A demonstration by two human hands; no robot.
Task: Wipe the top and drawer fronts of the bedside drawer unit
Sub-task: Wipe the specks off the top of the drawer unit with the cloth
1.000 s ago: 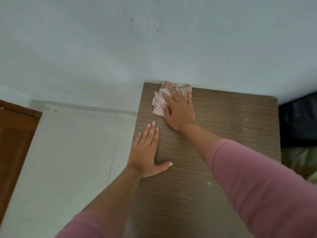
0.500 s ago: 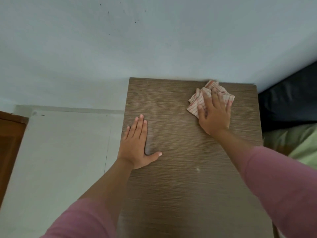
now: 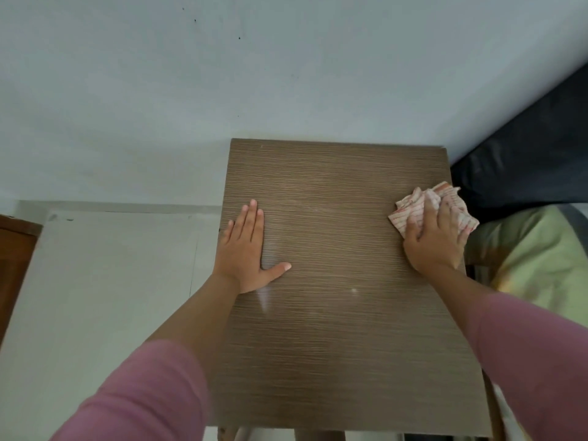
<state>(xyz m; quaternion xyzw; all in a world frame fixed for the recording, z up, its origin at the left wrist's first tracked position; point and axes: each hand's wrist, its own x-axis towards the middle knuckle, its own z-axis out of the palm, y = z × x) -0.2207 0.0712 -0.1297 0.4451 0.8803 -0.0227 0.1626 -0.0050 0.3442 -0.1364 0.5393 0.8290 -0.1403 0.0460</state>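
Note:
The brown wood-grain top of the bedside drawer unit (image 3: 337,329) fills the middle of the head view; its drawer fronts are hidden below the near edge. My left hand (image 3: 246,249) lies flat on the top near its left edge, fingers straight and together, thumb out, holding nothing. My right hand (image 3: 434,240) presses a crumpled white cloth with red stripes (image 3: 413,210) onto the top at its right edge. The cloth sticks out past my fingers towards the wall and over the edge. A few pale specks and a shiny streak show on the wood.
A pale grey-blue wall (image 3: 286,74) stands right behind the unit. To the right lie a dark padded headboard (image 3: 525,160) and a light green pillow or bedding (image 3: 534,259). Pale floor (image 3: 105,281) and a brown wooden door (image 3: 14,259) are on the left.
My right hand has swept the cloth from the back left corner across to the right edge, then a little towards me. My left hand has stayed flat in place.

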